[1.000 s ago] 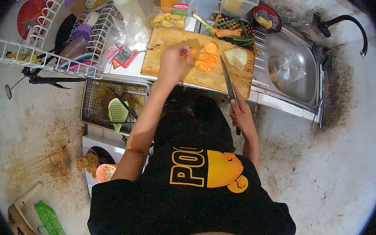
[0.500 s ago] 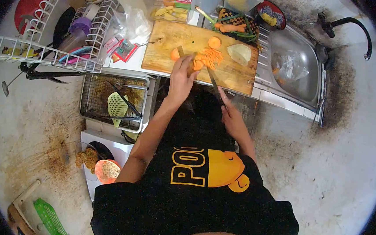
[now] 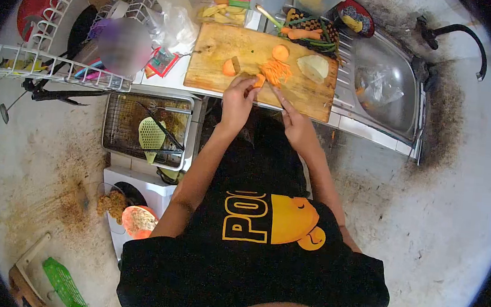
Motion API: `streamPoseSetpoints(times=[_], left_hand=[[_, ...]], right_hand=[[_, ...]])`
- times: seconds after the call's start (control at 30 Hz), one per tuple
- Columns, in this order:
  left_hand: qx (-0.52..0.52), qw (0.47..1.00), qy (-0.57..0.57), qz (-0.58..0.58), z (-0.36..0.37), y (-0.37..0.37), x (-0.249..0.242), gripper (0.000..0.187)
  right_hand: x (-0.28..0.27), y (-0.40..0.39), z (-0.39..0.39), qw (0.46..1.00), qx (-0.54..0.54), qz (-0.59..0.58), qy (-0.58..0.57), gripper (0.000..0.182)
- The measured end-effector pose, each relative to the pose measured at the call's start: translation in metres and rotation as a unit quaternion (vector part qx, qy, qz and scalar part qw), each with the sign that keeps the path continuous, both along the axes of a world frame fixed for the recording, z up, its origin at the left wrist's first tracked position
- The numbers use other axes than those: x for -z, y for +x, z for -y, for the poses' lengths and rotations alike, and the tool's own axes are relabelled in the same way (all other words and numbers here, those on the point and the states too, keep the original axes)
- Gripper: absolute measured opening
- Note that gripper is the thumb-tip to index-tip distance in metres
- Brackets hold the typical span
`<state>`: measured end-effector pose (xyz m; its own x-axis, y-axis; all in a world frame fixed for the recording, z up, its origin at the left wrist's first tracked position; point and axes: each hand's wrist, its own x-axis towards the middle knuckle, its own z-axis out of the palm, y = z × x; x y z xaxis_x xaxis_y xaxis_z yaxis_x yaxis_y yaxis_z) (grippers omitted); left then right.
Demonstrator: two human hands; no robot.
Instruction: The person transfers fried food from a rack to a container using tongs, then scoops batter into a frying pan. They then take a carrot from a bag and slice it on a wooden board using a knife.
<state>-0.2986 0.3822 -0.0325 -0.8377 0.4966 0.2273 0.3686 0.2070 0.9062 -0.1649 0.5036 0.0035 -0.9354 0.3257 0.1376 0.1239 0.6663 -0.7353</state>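
My left hand (image 3: 237, 102) is at the front edge of the wooden cutting board (image 3: 219, 42), its fingers closed on a small carrot piece (image 3: 259, 81). In my right hand (image 3: 298, 127) is a knife (image 3: 280, 96), its blade angled toward that piece. Just behind the blade lies a pile of thin carrot strips (image 3: 275, 71). One carrot chunk (image 3: 229, 67) rests left of my fingers and a round carrot piece (image 3: 280, 53) sits behind the strips. A pale cut vegetable, perhaps cabbage (image 3: 312, 69), lies on the board's right side.
A metal sink (image 3: 388, 61) with a plastic bag (image 3: 380, 88) is right of the board. Behind stand a tray of carrots and green vegetables (image 3: 304, 35) and a box of yellow pieces (image 3: 224, 14). A white dish rack (image 3: 62, 70) and a metal tray with utensils (image 3: 146, 128) are left.
My right hand has moved up and slightly left, bringing the knife nearer the board's front edge. My left hand now holds the small carrot piece a little apart from the strips.
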Motion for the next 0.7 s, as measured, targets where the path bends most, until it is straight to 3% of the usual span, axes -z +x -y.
streamPoseSetpoints(times=[0.07, 0.2, 0.3, 0.37, 0.6, 0.7], left_hand=[[-0.009, 0.999, -0.009, -0.041, -0.001, -0.004, 0.010, 0.026], [-0.041, 0.987, -0.041, -0.153, -0.003, -0.002, -0.005, 0.027], [-0.020, 0.976, -0.120, -0.182, 0.001, -0.002, -0.011, 0.024], [-0.007, 0.971, -0.125, -0.205, 0.004, -0.007, -0.004, 0.025], [0.059, 0.942, -0.157, -0.291, 0.010, -0.016, -0.005, 0.029], [0.074, 0.928, -0.166, -0.325, 0.011, -0.021, -0.001, 0.031]], right_hand=[[-0.019, -0.002, -0.002, 0.979, 0.037, 0.182, -0.081, 0.052], [-0.010, 0.012, -0.012, 0.988, 0.042, 0.138, -0.052, 0.054], [-0.029, 0.017, -0.014, 0.985, 0.027, 0.167, -0.030, 0.055], [-0.039, 0.020, -0.012, 0.964, 0.022, 0.266, 0.014, 0.055], [-0.035, 0.026, -0.011, 0.971, 0.035, 0.237, -0.030, 0.052], [-0.018, 0.024, -0.003, 0.984, 0.011, 0.178, 0.020, 0.059]])
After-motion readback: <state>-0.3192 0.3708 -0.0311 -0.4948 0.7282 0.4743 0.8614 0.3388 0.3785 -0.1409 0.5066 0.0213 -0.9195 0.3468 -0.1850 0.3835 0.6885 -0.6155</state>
